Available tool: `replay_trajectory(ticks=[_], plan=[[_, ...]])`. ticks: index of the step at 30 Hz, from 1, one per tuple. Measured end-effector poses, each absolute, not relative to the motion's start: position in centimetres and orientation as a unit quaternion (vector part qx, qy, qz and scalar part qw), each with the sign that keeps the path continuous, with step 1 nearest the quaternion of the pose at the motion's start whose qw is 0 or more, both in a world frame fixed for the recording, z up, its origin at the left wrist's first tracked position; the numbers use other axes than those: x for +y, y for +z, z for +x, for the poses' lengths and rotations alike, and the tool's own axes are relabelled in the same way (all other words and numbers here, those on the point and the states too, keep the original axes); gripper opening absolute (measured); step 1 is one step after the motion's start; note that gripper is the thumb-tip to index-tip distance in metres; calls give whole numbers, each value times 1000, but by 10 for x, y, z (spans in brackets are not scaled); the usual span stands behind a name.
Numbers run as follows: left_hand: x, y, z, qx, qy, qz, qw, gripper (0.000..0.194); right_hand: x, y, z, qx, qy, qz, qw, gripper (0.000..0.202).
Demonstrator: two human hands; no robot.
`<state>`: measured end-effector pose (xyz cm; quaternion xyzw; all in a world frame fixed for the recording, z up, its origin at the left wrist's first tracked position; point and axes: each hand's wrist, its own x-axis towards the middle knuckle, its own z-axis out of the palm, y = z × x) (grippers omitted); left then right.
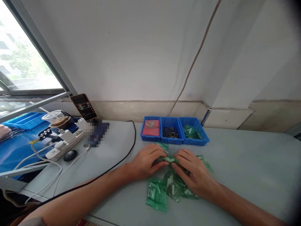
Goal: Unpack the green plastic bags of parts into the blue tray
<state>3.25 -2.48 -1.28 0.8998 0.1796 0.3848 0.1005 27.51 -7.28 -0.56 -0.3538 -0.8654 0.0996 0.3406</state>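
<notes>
Both hands meet over a green plastic bag (pixel 169 159) in the middle of the table. My left hand (pixel 150 160) pinches its left side between thumb and fingers. From the right, my right hand (pixel 194 171) grips the same bag, its thumb close to the left one. Under and in front of the hands lie more green bags, one with pale and metallic pieces (pixel 171 185) showing through. Nearer to me a flat green packet (pixel 156 194) rests on the table. Part of another green bag (pixel 204 163) shows beyond my right hand.
Three blue bins stand behind: one with a red packet (pixel 150 128), one with dark screws (pixel 170 132), one with a green bag (pixel 191 131). To the left are a phone (pixel 84 107), a power strip (pixel 67 144), a black mouse (pixel 70 155) and a black cable (pixel 113 164).
</notes>
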Motion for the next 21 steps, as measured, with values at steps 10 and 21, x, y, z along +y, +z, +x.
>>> replay_trajectory(ticks=[10, 21], plan=[[-27, -10, 33, 177, 387, 899, 99, 19, -74, -8, 275, -865, 73, -365, 336, 18], [-26, -13, 32, 191, 370, 903, 109, 16, -73, -7, 276, -861, 72, -383, 327, 15]])
